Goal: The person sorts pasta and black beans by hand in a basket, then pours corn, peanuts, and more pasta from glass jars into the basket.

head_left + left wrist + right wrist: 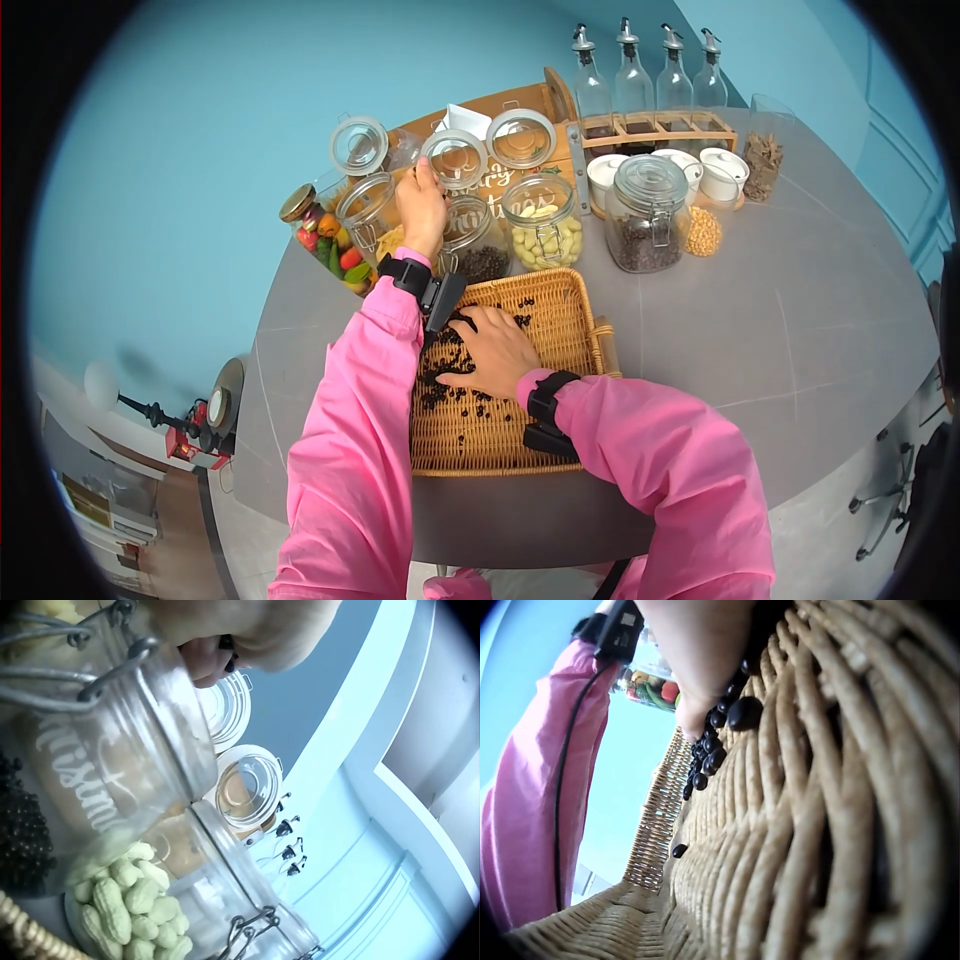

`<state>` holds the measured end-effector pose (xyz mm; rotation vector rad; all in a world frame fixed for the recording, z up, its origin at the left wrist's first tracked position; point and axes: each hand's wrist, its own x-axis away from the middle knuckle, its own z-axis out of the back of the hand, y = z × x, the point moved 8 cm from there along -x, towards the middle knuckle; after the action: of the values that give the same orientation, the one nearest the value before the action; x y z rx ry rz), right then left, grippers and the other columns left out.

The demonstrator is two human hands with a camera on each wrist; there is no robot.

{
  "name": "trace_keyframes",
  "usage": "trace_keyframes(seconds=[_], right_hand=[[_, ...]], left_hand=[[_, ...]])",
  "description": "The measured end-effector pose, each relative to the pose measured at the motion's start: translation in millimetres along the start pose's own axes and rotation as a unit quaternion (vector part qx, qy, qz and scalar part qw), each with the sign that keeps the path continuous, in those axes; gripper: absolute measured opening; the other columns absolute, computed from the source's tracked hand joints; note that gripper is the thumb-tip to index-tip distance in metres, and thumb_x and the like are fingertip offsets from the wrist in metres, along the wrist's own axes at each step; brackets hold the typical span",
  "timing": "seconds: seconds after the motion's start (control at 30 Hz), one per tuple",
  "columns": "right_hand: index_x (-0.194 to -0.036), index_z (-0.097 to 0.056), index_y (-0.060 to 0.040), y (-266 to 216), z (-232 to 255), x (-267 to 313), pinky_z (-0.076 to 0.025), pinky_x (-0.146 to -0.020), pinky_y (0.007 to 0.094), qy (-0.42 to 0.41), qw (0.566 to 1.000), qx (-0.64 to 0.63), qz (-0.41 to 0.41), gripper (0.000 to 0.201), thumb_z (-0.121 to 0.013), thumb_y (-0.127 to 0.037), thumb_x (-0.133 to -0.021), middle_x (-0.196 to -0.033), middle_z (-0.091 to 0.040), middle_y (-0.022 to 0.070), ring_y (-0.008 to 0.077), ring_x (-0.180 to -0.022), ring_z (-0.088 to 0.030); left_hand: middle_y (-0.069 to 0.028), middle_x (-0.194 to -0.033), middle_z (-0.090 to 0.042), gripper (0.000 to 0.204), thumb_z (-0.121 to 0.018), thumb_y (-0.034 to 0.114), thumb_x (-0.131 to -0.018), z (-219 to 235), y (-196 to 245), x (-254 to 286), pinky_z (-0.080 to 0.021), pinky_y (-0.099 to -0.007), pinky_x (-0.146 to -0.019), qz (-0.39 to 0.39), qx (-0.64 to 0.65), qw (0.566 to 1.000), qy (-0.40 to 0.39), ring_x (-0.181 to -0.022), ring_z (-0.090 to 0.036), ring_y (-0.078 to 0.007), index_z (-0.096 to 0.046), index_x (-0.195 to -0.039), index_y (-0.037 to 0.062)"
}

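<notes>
My left hand point(422, 212) is raised over the open glass jar point(490, 238) with black beans at its bottom. In the left wrist view, a few dark beans point(230, 663) show between its curled fingers, above the jar's rim. My right hand point(497, 352) reaches into the wicker basket point(560, 460), fingers spread over loose black beans point(440, 390). From the right wrist, more black beans point(712, 757) lie beside that hand on the woven bottom. A jar of pale green peanuts point(545, 240) stands right of the bean jar.
Left of the bean jar stand an open jar of yellow food point(367, 212) and a jar of colourful vegetables point(325, 240). A lidded jar point(645, 215), yellow kernels point(704, 232), white pots point(722, 175) and several glass bottles point(633, 82) occupy the grey table's point(740, 320) back right.
</notes>
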<state>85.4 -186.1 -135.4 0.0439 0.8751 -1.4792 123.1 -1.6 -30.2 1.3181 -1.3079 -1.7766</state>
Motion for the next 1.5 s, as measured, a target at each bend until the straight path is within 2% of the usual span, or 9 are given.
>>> trace_keyframes(seconds=[0.07,0.17,0.23,0.33,0.4,0.5,0.87,1.27,1.5], right_hand=[[-0.114,-0.054,-0.0005,0.6,-1.3,0.7,-0.032,-0.099,0.0377,-0.003,1.000,-0.004,-0.007,0.071,-0.068,-0.055,-0.070,-0.116,-0.048,0.0146,0.0294,-0.112,-0.042],[-0.111,-0.055,-0.0003,-0.4,-0.8,-0.5,-0.032,-0.099,0.0372,0.005,1.000,-0.005,-0.006,0.069,-0.069,-0.054,-0.070,-0.115,-0.048,0.0144,0.0290,-0.111,-0.042],[-0.110,-0.056,0.0002,-1.1,0.1,-0.4,-0.032,-0.098,0.0369,0.006,1.000,-0.003,-0.011,0.069,-0.069,-0.054,-0.069,-0.113,-0.049,0.0142,0.0286,-0.111,-0.042],[-0.109,-0.057,0.0003,-0.6,-1.2,0.0,-0.032,-0.098,0.0366,0.016,1.000,-0.011,-0.011,0.069,-0.069,-0.054,-0.069,-0.113,-0.049,0.0141,0.0284,-0.110,-0.042],[-0.117,-0.054,-0.0019,0.4,-1.9,-1.1,-0.032,-0.099,0.0383,-0.016,1.000,-0.011,-0.023,0.072,-0.068,-0.054,-0.070,-0.117,-0.047,0.0132,0.0294,-0.113,-0.042],[-0.108,-0.057,0.0001,-1.9,1.5,-0.7,-0.032,-0.099,0.0363,0.002,1.000,-0.013,-0.018,0.069,-0.071,-0.054,-0.067,-0.112,-0.049,0.0139,0.0286,-0.111,-0.043],[-0.109,-0.057,-0.0006,-1.2,-0.4,-0.9,-0.032,-0.099,0.0368,0.011,1.000,-0.019,-0.014,0.068,-0.072,-0.052,-0.067,-0.114,-0.049,0.0144,0.0292,-0.112,-0.042],[-0.112,-0.057,-0.0011,-2.2,-0.4,-2.0,-0.032,-0.100,0.0378,-0.016,0.999,-0.017,-0.026,0.067,-0.070,-0.051,-0.069,-0.116,-0.048,0.0135,0.0291,-0.113,-0.041],[-0.111,-0.057,-0.0012,-2.8,0.5,-2.2,-0.031,-0.101,0.0368,-0.012,1.000,-0.016,-0.022,0.066,-0.072,-0.049,-0.068,-0.114,-0.048,0.0133,0.0283,-0.113,-0.041]], left_hand=[[0.0009,-0.059,-0.045,0.036,-0.042,0.033,-0.098,0.6,-6.7,-1.0,-0.037,-0.0244,-0.041,-0.011,-0.021,1.000,-0.002,-0.046,-0.045,-0.0082,-0.049,-0.076,0.0051],[-0.0051,-0.059,-0.051,0.038,-0.045,0.032,-0.097,3.0,-15.4,-9.1,-0.041,-0.0310,-0.048,-0.028,-0.078,0.997,0.009,-0.051,-0.052,-0.0156,-0.052,-0.075,0.0017],[-0.0128,-0.062,-0.057,0.039,-0.046,0.030,-0.095,3.9,-11.3,-11.8,-0.043,-0.0381,-0.056,-0.097,-0.190,0.976,0.048,-0.058,-0.057,-0.0254,-0.054,-0.072,-0.0009],[-0.0174,-0.066,-0.060,0.038,-0.047,0.028,-0.094,2.1,-15.0,-14.9,-0.043,-0.0421,-0.063,-0.103,-0.207,0.972,0.045,-0.064,-0.059,-0.0318,-0.055,-0.072,-0.0017],[-0.0173,-0.066,-0.060,0.038,-0.047,0.029,-0.094,1.8,-17.4,-17.0,-0.043,-0.0421,-0.063,-0.097,-0.206,0.973,0.038,-0.064,-0.059,-0.0319,-0.056,-0.072,-0.0016],[-0.0177,-0.067,-0.060,0.038,-0.047,0.029,-0.094,-0.2,-19.3,-17.0,-0.044,-0.0422,-0.063,-0.091,-0.201,0.975,0.033,-0.065,-0.060,-0.0327,-0.057,-0.073,-0.0015],[-0.0191,-0.071,-0.062,0.039,-0.047,0.030,-0.094,-1.2,-18.6,-12.8,-0.044,-0.0419,-0.067,-0.066,-0.200,0.977,0.026,-0.071,-0.060,-0.0341,-0.058,-0.074,-0.0014],[-0.0216,-0.068,-0.060,0.046,-0.049,0.038,-0.091,-7.3,3.4,-0.2,-0.043,-0.0423,-0.068,-0.113,-0.216,0.970,0.025,-0.069,-0.059,-0.0358,-0.061,-0.078,-0.0038],[-0.0208,-0.064,-0.059,0.044,-0.054,0.038,-0.088,-7.6,5.0,5.0,-0.044,-0.0402,-0.067,-0.071,-0.230,0.970,0.015,-0.065,-0.058,-0.0328,-0.062,-0.077,-0.0044]])
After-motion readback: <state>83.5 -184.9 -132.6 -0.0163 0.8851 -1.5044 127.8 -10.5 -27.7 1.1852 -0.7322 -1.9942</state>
